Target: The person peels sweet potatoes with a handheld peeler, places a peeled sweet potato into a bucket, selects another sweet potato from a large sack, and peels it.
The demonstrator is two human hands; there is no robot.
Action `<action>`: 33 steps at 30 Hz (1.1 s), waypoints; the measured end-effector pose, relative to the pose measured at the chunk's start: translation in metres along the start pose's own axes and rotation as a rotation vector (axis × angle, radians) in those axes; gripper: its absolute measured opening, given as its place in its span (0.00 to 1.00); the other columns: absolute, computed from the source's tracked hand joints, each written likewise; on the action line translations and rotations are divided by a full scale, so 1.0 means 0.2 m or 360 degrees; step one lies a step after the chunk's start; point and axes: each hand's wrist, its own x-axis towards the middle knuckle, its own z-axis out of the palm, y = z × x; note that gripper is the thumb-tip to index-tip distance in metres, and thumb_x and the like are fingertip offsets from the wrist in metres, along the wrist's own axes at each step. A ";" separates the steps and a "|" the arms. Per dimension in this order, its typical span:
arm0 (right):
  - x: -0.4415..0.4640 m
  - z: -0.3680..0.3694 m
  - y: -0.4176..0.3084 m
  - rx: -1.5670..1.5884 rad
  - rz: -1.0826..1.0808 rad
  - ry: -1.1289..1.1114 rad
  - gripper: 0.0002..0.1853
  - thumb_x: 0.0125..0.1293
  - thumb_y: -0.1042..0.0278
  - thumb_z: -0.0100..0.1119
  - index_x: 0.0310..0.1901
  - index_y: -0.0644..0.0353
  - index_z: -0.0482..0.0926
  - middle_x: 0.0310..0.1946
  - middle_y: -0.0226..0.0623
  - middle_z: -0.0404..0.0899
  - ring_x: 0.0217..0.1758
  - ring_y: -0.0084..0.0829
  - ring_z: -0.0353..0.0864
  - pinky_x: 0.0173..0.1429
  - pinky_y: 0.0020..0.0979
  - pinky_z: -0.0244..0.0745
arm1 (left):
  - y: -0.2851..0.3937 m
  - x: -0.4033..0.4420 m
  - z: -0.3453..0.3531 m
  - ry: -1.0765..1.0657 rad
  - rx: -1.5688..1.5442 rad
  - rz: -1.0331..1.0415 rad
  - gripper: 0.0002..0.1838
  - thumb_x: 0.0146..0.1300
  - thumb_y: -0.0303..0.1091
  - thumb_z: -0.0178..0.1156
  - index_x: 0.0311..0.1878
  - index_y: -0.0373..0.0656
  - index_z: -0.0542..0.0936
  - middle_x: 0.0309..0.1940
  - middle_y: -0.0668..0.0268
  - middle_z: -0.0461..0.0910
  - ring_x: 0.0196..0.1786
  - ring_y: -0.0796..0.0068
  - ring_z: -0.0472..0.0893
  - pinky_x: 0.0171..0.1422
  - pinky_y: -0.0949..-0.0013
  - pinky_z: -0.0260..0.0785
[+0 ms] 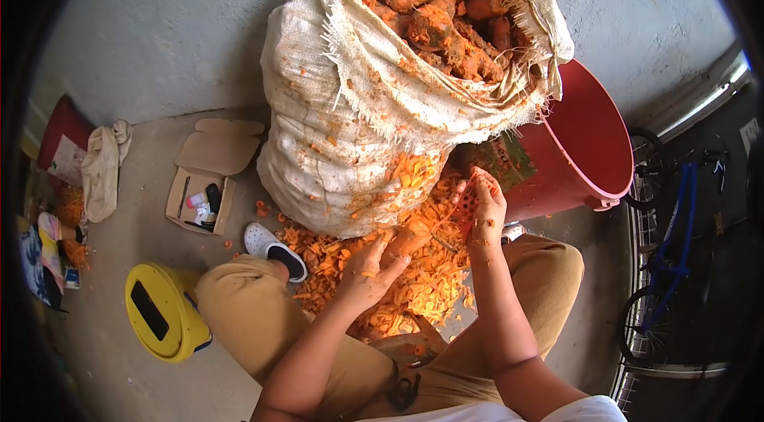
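A peeled orange root, like a carrot (410, 240), is held in my left hand (370, 272), above a heap of orange peelings (418, 283) on the floor. My right hand (483, 203) is raised just right of the root, its fingers curled together near something red and thin that is too small to name. Orange bits stick to both hands. Behind them stands a large white woven sack (318, 119), its open top full of dirty orange roots (442, 24).
A large red bucket (593, 131) leans at the sack's right. On the left are an open cardboard box (215, 147) and a yellow bucket (179, 302) with a phone (150, 312) on its lid. A blue bicycle (680, 247) stands at far right.
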 end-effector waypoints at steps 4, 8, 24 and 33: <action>-0.02 0.00 -0.01 -0.0017 0.0069 0.0008 0.07 0.64 0.71 0.44 0.40 0.64 0.67 0.22 0.40 0.72 0.20 0.30 0.71 0.26 0.26 0.69 | -0.05 0.00 0.04 0.0090 -0.0456 -0.0032 0.27 0.52 0.37 0.60 0.53 0.35 0.65 0.47 0.52 0.70 0.52 0.62 0.70 0.55 0.66 0.61; -0.03 -0.02 0.01 -0.0023 0.0092 -0.0018 0.07 0.64 0.70 0.44 0.40 0.64 0.67 0.22 0.40 0.72 0.21 0.30 0.71 0.26 0.26 0.69 | -0.02 0.01 -0.01 -0.0068 -0.0583 -0.0056 0.27 0.48 0.30 0.63 0.52 0.38 0.66 0.47 0.57 0.71 0.51 0.67 0.70 0.54 0.67 0.62; 0.01 -0.07 -0.21 -0.0747 0.0159 -0.0121 0.09 0.63 0.68 0.45 0.42 0.61 0.67 0.21 0.34 0.73 0.19 0.24 0.72 0.22 0.23 0.68 | -0.10 0.11 0.04 0.0265 0.0274 0.0878 0.13 0.48 0.21 0.56 0.40 0.38 0.73 0.37 0.57 0.75 0.42 0.61 0.74 0.45 0.65 0.69; 0.18 -0.18 -0.39 -0.1328 0.0180 -0.0474 0.08 0.65 0.71 0.41 0.43 0.64 0.65 0.18 0.31 0.71 0.18 0.18 0.69 0.20 0.20 0.64 | -0.04 0.17 0.06 0.0195 0.0681 0.0408 0.33 0.54 0.29 0.53 0.64 0.52 0.52 0.63 0.62 0.51 0.64 0.57 0.50 0.67 0.57 0.45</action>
